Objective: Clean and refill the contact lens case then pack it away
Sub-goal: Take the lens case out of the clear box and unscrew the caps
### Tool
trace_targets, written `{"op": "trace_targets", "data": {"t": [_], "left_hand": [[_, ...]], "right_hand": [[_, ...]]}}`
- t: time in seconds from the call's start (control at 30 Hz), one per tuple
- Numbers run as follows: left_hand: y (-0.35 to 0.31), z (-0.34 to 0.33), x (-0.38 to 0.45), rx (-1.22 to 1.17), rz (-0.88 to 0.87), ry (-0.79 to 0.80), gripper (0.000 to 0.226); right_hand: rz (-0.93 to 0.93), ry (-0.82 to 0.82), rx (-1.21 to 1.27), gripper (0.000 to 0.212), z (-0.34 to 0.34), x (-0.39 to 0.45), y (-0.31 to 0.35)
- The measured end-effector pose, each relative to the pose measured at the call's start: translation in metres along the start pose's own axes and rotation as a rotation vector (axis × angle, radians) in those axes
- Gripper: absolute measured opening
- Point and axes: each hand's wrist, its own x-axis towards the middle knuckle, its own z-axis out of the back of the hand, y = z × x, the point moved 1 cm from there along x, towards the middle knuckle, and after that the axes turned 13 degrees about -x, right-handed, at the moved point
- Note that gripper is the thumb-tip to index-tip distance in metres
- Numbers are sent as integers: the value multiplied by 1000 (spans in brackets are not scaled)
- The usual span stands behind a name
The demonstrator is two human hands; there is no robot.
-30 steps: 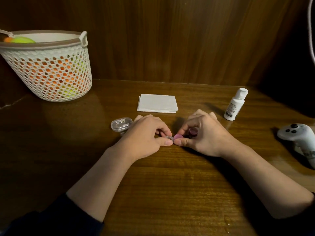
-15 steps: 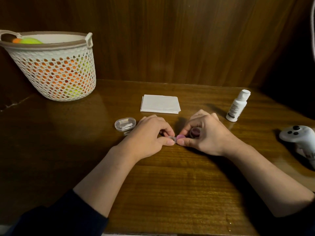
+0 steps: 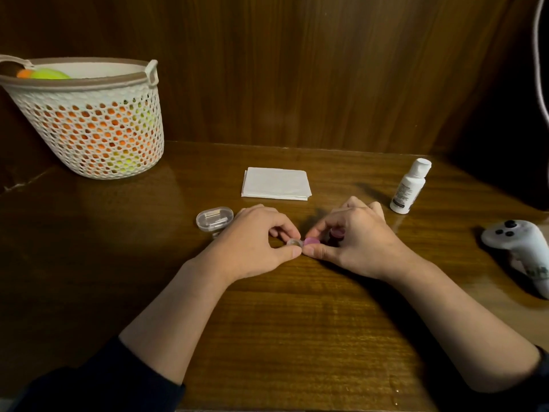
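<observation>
The small contact lens case lies on the wooden table [image 3: 297, 322] between my hands. My left hand [image 3: 252, 245] pinches its clear end [image 3: 294, 242] between thumb and forefinger. My right hand [image 3: 356, 242] pinches the pink cap [image 3: 312, 241] right beside it, thumb below and fingers curled over. A darker purple cap [image 3: 337, 233] shows under the right hand's curled fingers. A folded white tissue [image 3: 276, 182] lies behind the hands. The white solution bottle [image 3: 410, 185] stands upright and capped at the right. A clear plastic storage box [image 3: 214, 219] sits shut just left of my left hand.
A white perforated basket [image 3: 89, 120] holding orange and green items stands at the back left. A white game controller [image 3: 517, 242] lies at the right edge. Wooden panels wall in the back and the right side.
Both hands stay pinched on the lens case in the same spot. Only the view has turned slightly to the left.
</observation>
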Motion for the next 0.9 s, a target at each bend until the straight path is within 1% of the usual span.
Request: {"op": "trace_targets", "data": {"t": [0.1,0.17,0.3,0.37,0.47,0.57,0.7,0.9], "left_hand": [[1,0,0,-2,-2,-9,13],[2,-1,1,2,-3,-9,13],[3,-2,2,-8,11,0,19],[3,-3,2,-18,19,-7,20],[2,-6,4,-23,22,-31,14],[1,-8,4,-40,39,-30,13],[0,-8,5,-56,40,-22,12],[-1,-7,6,-69,59,-6,12]], "right_hand": [[-3,4,-19,55,0,1,0],[-12,4,-41,53,1,2,0],[-6,-10,-43,56,3,1,3],[2,-18,-36,48,5,1,6],[17,-27,7,31,7,0,8],[65,-14,53,22,9,-2,9],[118,3,94,20,9,-2,9],[158,32,47,25,8,0,6]]}}
